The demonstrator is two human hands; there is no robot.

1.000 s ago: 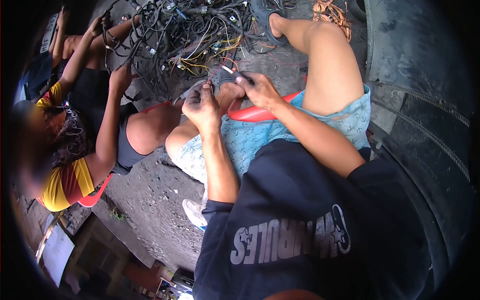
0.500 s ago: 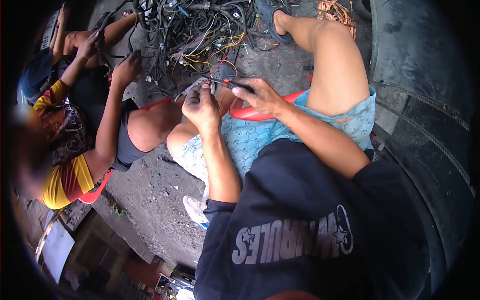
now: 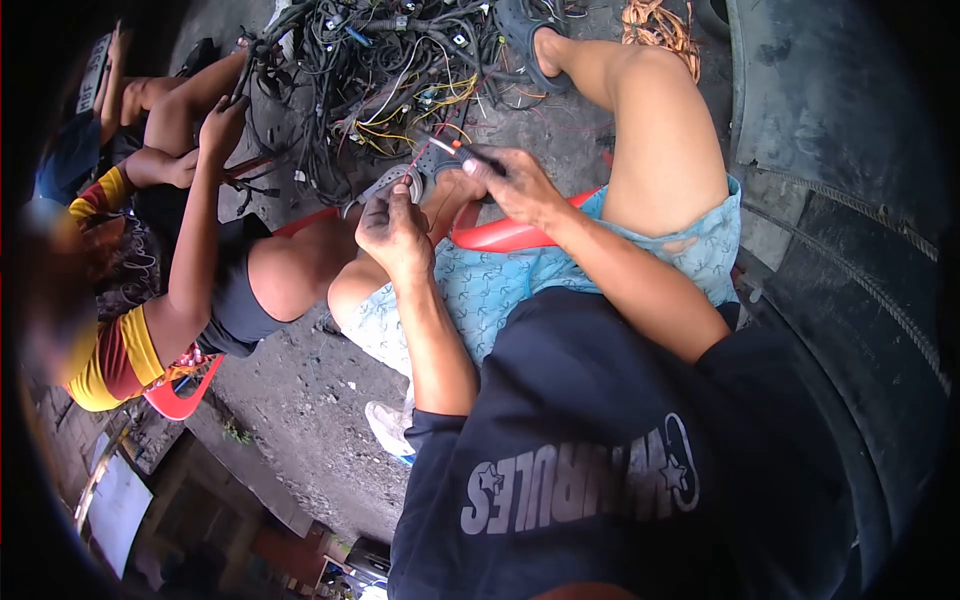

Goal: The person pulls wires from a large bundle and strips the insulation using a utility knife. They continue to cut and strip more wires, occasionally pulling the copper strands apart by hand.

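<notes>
My left hand (image 3: pixel 395 232) pinches a thin red wire (image 3: pixel 415 163) that runs up toward the pile. My right hand (image 3: pixel 518 187) is wrapped round a dark-handled blade tool (image 3: pixel 478 156), which has an orange spot near the metal. The blade points up and left, just beyond the red wire; whether the two touch I cannot tell. Above my hands lies a tangled heap of wire harnesses (image 3: pixel 370 85), mostly black, with yellow, white and red strands.
At the left a co-worker (image 3: pixel 180 250) sits handling dark cables. Copper-coloured wire (image 3: pixel 660 30) is bundled at the top right. Dark panels (image 3: pixel 830 100) stand at the right. A red seat edge (image 3: pixel 505 235) shows between my legs. Grey clogs (image 3: pixel 522 40) rest by the heap.
The blade has moved up and away from my left fingertips, and more of the red wire shows. The co-worker's hands have shifted left and one is lower. The whole view has shifted slightly.
</notes>
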